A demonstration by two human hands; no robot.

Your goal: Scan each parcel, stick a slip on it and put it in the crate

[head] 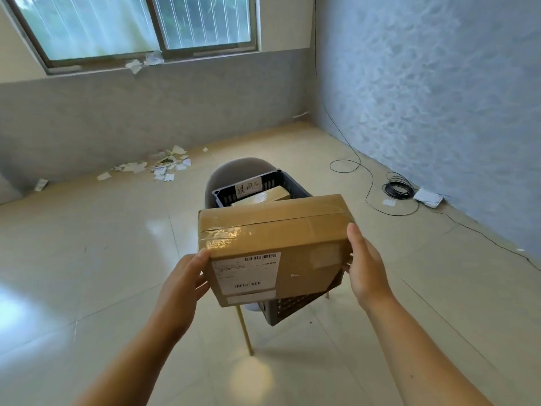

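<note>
I hold a brown cardboard parcel (275, 241) in both hands, just above the near side of a dark plastic crate (295, 303). The parcel is sealed with clear tape and carries a white shipping slip (246, 273) with barcodes on the face toward me. My left hand (184, 279) grips its lower left corner. My right hand (364, 265) presses on its right edge. The crate rests on a grey chair (234, 171) and has another cardboard box (266, 196) inside. A white tag (248, 187) with handwriting hangs on the crate's far wall.
Torn paper scraps (164, 167) litter the tiled floor by the far wall and the window sill (143, 63). A black cable coil (398, 189) and a white device (429, 197) lie along the blue wall on the right. The chair's thin yellow leg (246, 332) stands below the parcel.
</note>
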